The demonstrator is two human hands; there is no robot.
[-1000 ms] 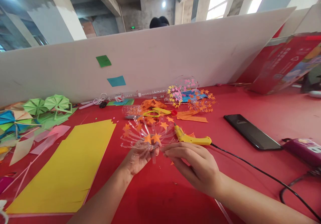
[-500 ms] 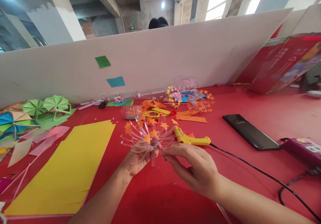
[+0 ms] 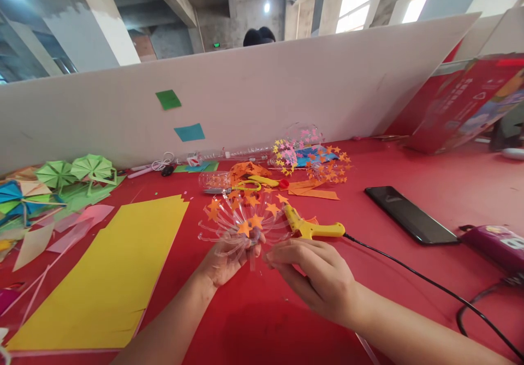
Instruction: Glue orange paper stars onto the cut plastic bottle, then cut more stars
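My left hand (image 3: 226, 261) is closed around the base of a clear plastic bottle piece (image 3: 223, 239) cut into thin strips that fan outward. Orange paper stars (image 3: 256, 221) sit on several of its strips. Just right of that base, my right hand (image 3: 317, 272) has its thumb and fingers pinched together. Whatever its fingertips hold, if anything, is too small to make out. Behind the right hand lies a yellow hot glue gun (image 3: 315, 228), its nozzle toward the fanned strips.
Yellow paper sheets (image 3: 110, 261) lie left, beyond them folded green paper umbrellas (image 3: 93, 167). Scissors (image 3: 248, 185), orange paper strips (image 3: 313, 193) and star-covered plastic pieces (image 3: 284, 157) are behind. Rightward are a black phone (image 3: 411, 215) and the glue gun's cord (image 3: 409, 269). A white board (image 3: 254, 97) stands behind.
The starred plastic piece has shifted slightly right in my left hand. My right fingertips have dropped a little and sit slightly farther from the base.
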